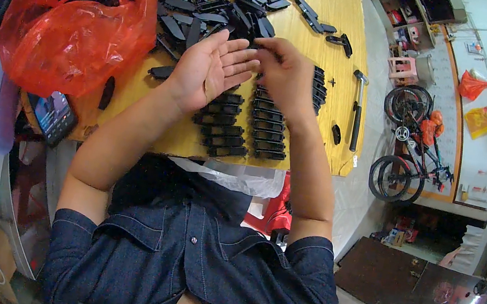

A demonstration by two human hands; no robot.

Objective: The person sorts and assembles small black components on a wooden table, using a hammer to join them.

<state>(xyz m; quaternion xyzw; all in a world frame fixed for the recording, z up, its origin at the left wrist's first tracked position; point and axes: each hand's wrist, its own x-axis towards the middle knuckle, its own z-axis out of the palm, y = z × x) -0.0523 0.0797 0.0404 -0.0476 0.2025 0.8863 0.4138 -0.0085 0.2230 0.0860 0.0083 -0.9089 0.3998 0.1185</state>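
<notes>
My left hand (208, 70) is held palm up over the table with its fingers stretched out, and I see nothing clearly lying in it. Close to its fingertips is my right hand (287, 79), its fingers curled inward and slightly blurred; what they may hold is hidden. Beneath both hands, narrow black plastic pieces lie side by side in rows, a left row (222, 126) and a middle row (269, 127). Another row (318, 90) is partly covered by my right hand. Beyond my hands lies a loose heap of black plastic pieces (197, 1).
A red plastic bag (78, 30) with dark contents stands at the left of the yellow table (348, 16). Near it is a phone (52, 115). A hammer (357, 109) and a single black piece (337, 134) lie on the right. Bicycles (407, 143) stand by the wall.
</notes>
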